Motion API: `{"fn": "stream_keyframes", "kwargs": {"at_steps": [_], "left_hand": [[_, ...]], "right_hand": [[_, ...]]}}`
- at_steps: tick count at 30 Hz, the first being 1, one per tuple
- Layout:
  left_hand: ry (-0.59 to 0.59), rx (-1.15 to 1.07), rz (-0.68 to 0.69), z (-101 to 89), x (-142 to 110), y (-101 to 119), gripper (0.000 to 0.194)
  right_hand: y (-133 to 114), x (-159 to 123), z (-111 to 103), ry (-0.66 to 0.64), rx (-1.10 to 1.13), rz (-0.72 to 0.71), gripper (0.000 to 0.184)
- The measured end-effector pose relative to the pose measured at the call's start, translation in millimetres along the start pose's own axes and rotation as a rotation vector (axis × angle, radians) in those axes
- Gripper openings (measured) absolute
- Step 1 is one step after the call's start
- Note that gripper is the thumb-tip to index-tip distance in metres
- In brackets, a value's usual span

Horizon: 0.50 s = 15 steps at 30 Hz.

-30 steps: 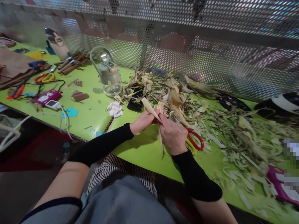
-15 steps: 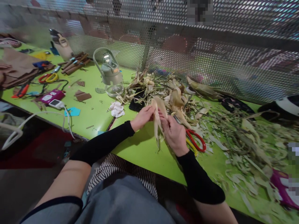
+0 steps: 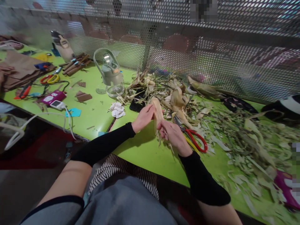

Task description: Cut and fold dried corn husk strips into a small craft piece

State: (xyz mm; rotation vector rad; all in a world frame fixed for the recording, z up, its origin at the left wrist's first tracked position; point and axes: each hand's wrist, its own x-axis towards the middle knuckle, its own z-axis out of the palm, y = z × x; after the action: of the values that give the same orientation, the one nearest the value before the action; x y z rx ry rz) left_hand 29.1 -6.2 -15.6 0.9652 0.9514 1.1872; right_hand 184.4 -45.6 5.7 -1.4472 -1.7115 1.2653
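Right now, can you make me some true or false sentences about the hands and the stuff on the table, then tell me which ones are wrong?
1. Both the left hand and the right hand are on the pale husk. True.
2. The scissors are in the left hand. False: they lie on the table, beside the right hand.
3. The bottle with the loop handle is lying on its side. False: it stands upright.
4. The crumpled paper is nearer to the person than the bottle with the loop handle is. True.
5. The person wears black sleeves on both forearms. True.
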Motion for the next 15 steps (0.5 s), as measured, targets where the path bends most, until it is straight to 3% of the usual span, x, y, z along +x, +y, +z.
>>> {"fn": "stream_keyframes", "kwargs": {"at_steps": [5,11,13,15], "left_hand": [[-0.038,-0.114,-0.025,6.2,-8.1,2.0,0.031],[-0.109,-0.087,0.035,9.6,-8.8,-4.1,0.021],[-0.095,-0.098,0.069,7.4,-5.2,-4.4,0.020],[-0.044,-0.130,0.090,3.1,-1.2,-1.4,0.021]], "right_hand": [[1.3,1.7,1.2,-0.019,0.052,0.083,0.041],[4.1,2.3,3.7,-0.015,0.051,0.078,0.044],[-0.1,-1.3,1.2,-0.120,0.018,0.051,0.043],[-5.0,-5.9,-6.1,-0.398,-0.053,0.035,0.041]]}}
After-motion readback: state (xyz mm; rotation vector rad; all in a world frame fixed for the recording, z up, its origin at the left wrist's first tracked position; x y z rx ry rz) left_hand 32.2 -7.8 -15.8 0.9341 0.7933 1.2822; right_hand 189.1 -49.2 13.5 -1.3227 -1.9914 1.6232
